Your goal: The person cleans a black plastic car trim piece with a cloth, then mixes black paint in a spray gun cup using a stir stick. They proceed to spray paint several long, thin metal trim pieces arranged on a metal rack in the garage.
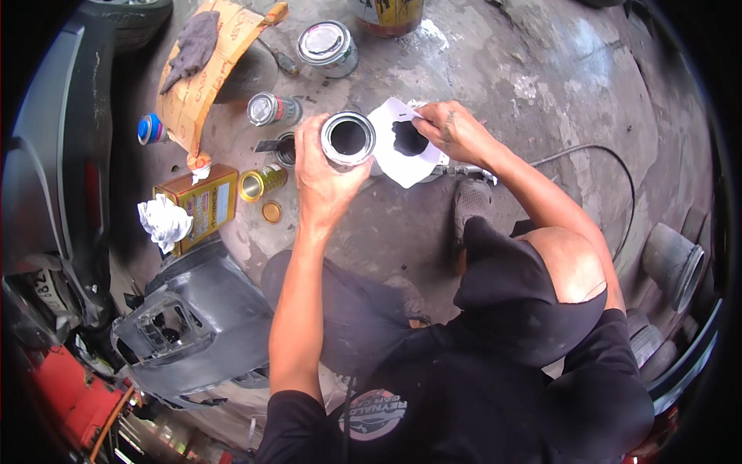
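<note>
My left hand (pixel 323 174) is wrapped round an open metal paint can (pixel 369 147), its round mouth facing up and dark inside. Right beside the can, a white paper paint strainer (pixel 412 172) spreads open with dark liquid in its middle. My right hand (pixel 456 133) pinches the strainer's far right edge. Whatever lies under the strainer is mostly hidden; a metal piece (pixel 468 171) pokes out at its right. Just left of my left hand, a small open can (pixel 285 151) has a dark flat stick (pixel 267 145) across it.
A rectangular yellow tin (pixel 209 207) topped with crumpled white paper (pixel 165 220), a gold can (pixel 263 182) and its lid (pixel 271 212) stand left. Beyond are closed cans (pixel 328 48) and cardboard (pixel 202 85) with a grey rag (pixel 195 45). A hose (pixel 595 147) curves right; a dark car panel (pixel 201 317) lies near left.
</note>
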`<state>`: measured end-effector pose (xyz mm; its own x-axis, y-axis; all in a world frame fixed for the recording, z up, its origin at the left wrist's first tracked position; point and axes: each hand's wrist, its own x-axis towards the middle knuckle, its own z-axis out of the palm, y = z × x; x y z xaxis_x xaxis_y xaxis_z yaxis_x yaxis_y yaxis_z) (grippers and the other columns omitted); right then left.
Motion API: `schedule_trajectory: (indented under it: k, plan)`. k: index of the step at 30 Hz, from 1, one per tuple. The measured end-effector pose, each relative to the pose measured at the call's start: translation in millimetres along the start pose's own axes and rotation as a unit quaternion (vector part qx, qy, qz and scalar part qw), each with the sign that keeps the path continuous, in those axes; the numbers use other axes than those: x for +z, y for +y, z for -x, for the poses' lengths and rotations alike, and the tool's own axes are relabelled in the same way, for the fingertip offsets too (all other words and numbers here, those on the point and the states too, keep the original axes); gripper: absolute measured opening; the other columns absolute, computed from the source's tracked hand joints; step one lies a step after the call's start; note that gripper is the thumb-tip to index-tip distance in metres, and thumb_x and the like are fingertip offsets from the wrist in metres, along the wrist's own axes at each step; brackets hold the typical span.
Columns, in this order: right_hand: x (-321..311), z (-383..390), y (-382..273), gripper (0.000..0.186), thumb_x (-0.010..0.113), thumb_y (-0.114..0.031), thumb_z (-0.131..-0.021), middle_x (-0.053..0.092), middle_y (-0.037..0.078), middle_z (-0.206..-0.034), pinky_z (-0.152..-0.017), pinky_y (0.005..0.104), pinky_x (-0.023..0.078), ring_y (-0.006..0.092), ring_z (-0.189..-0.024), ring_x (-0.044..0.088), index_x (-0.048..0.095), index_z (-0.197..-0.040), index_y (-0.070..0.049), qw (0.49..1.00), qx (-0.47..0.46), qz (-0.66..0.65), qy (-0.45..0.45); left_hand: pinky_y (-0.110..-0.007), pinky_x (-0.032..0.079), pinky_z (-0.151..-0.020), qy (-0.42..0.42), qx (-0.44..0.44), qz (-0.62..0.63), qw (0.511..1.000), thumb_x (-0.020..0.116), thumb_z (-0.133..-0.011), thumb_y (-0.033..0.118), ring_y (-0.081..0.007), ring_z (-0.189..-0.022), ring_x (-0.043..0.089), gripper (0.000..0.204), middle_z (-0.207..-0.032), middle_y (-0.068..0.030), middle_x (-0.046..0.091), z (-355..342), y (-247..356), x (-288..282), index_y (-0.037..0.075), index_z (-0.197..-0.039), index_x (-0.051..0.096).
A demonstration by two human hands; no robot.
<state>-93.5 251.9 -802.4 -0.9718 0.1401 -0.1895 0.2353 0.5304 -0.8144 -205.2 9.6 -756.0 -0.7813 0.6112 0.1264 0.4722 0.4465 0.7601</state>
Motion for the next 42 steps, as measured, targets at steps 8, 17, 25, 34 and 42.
schedule_trajectory:
  k: [8, 17, 25, 34, 42]
  plan:
    - [-0.4, -1.4, 3.4, 0.040, 0.057, -0.031, -0.110, 0.070, 0.029, -0.094, -0.081, 0.0517, 0.052, 0.0473, -0.088, 0.069, 0.072, -0.112, 0.006, 1.000, 0.010, 0.005, -0.003, -0.052, 0.047, -0.105, -0.083, 0.084, -0.146, 0.982, 0.092, -0.067, 0.016, -0.0417, -0.121, 0.056, 0.080, -0.131, -0.0204, 0.057, 3.7, 15.0, 8.8, 0.004, -0.139, 0.058]
    - [7.1, -5.2, 10.1, 0.047, 0.055, -0.036, -0.111, 0.071, 0.028, -0.096, -0.082, 0.0526, 0.052, 0.0456, -0.091, 0.068, 0.071, -0.106, 0.007, 0.999, 0.041, -0.007, -0.006, -0.052, 0.046, -0.104, -0.151, 0.124, -0.262, 0.945, 0.091, -0.069, 0.019, -0.0409, -0.123, 0.055, 0.079, -0.131, -0.0208, 0.057, -9.1, 36.5, 15.5, 0.009, -0.141, 0.060]
    - [11.5, -6.2, 18.2, 0.046, 0.054, -0.041, -0.110, 0.076, 0.023, -0.100, -0.090, 0.0534, 0.054, 0.0429, -0.102, 0.070, 0.077, -0.113, -0.002, 0.999, 0.035, 0.010, -0.004, -0.052, 0.046, -0.104, -0.181, 0.157, -0.318, 0.917, 0.091, -0.070, 0.021, -0.0411, -0.123, 0.055, 0.081, -0.131, -0.0212, 0.057, -15.0, 42.1, 21.0, 0.013, -0.145, 0.060]
    - [9.8, -4.6, 15.8, 0.048, 0.054, -0.044, -0.109, 0.077, 0.023, -0.109, -0.097, 0.0492, 0.055, 0.0413, -0.109, 0.071, 0.077, -0.123, -0.005, 0.998, 0.060, 0.029, -0.002, -0.051, 0.046, -0.097, -0.209, 0.184, -0.365, 0.888, 0.091, -0.067, 0.016, -0.0392, -0.114, 0.057, 0.078, -0.121, -0.0194, 0.058, -21.8, 50.9, 30.0, 0.013, -0.140, 0.062]
    - [17.6, -5.7, 23.5, 0.046, 0.054, -0.043, -0.108, 0.077, 0.023, -0.106, -0.094, 0.0511, 0.055, 0.0420, -0.106, 0.072, 0.078, -0.116, -0.004, 0.999, 0.034, 0.011, 0.031, -0.050, 0.046, -0.094, -0.225, 0.199, -0.406, 0.863, 0.088, -0.070, 0.016, -0.0379, -0.111, 0.058, 0.069, -0.115, -0.0173, 0.059, -26.7, 59.6, 36.0, 0.014, -0.136, 0.065]
